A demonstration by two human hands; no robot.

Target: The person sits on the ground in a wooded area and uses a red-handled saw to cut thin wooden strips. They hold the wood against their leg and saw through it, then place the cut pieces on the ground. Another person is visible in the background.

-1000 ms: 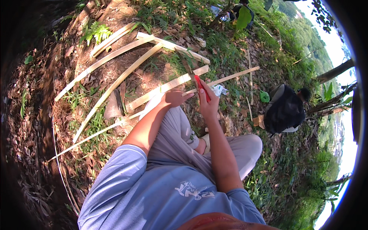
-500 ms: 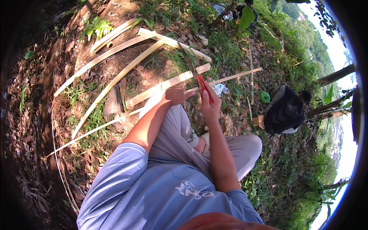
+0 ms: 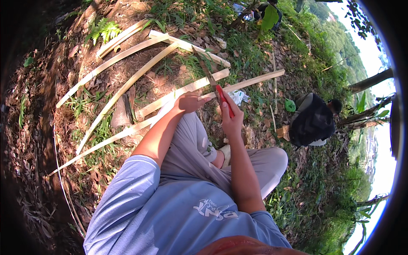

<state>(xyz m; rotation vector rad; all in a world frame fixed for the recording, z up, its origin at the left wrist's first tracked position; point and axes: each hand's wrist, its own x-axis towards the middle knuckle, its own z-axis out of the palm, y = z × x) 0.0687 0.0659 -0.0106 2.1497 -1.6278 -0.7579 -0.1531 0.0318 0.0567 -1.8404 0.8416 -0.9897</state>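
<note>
Over the ground (image 3: pixel 131 68) the strip (image 3: pixel 255 80) slants past the left leg (image 3: pixel 180 142); the knife (image 3: pixel 212 80) crosses it, contact unclear, and would likely cut best in light, low-angled strokes. The right hand (image 3: pixel 233 119) grips the knife; the left hand (image 3: pixel 189 102), seemingly curled round the strip, should be kept out of its path.

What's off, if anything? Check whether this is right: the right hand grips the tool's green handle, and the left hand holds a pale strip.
Not green: in the head view, the handle of the tool is red. The right hand grips it, and the left hand holds a pale strip.
</note>
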